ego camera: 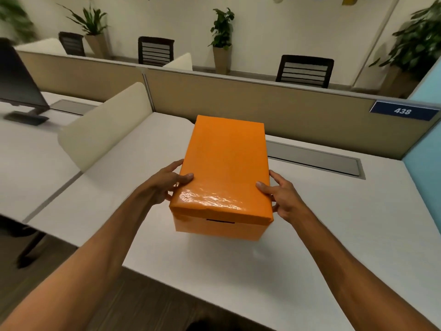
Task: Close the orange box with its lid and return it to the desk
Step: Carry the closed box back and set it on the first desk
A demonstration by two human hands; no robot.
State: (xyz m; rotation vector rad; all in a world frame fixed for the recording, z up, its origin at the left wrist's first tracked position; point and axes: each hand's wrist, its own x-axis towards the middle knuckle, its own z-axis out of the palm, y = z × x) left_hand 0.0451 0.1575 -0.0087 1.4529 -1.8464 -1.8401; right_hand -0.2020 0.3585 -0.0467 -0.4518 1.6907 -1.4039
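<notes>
The orange box (217,229) is in the middle of the view over the white desk (334,235), with its glossy orange lid (224,163) seated on top. My left hand (170,182) grips the near left side of the box, thumb lying on the lid. On the near right side my right hand (280,195) does the same, its thumb on the lid's edge. Whether the box's underside touches the desk I cannot tell.
A beige partition (274,108) with a blue sign reading 438 (403,111) runs behind the desk. A cream side divider (105,125) stands to the left, with a dark monitor (19,84) beyond it. A grey cable slot (315,158) lies behind the box. Chairs and potted plants line the far wall.
</notes>
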